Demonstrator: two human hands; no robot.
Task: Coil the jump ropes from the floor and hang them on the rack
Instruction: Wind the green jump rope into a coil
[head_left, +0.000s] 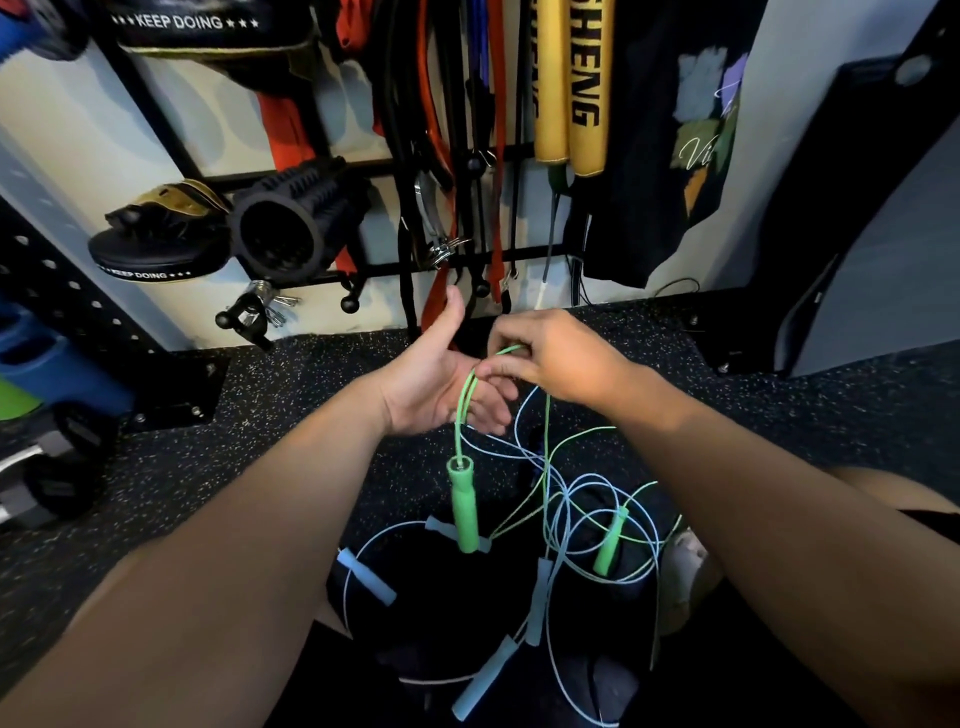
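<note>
Lowest in the frame, a pale blue jump rope handle (475, 686) lies at bottom centre on the dark floor between the person's legs. Two more blue handles (363, 577) lie just above it, their thin blue cords looping in a tangle with a green cord. One green handle (464, 512) hangs upright at the middle of the frame from a doubled green cord (466, 400). The second green handle (612, 540) lies tilted in the tangle to the lower right of it.

The right hand (556, 358) is just above centre. Its fingers are curled and pinch the top of the green cord's loop. The left hand (441, 384), beside it and touching it, is spread, palm turned inward and thumb raised. The doubled cord passes down across its fingers. Both bare forearms reach in from the lower corners.

Around them is the speckled black rubber floor (260, 415). Along the wall behind stands a black metal rack (524, 254). It carries hanging red, black and purple bands (498, 104) at top centre. Right of the bands are two gold pads (587, 78), one printed "SHENG" in black. A black printed T-shirt (665, 156) hangs further right, its script too cut off to read. At the left of the frame a ridged black foam roller (280, 228) sits beside a black and gold focus mitt (140, 260). That mitt's rim reads "KEEP DOING" between stars. The same words show on another mitt (187, 23) at the upper left.
</note>
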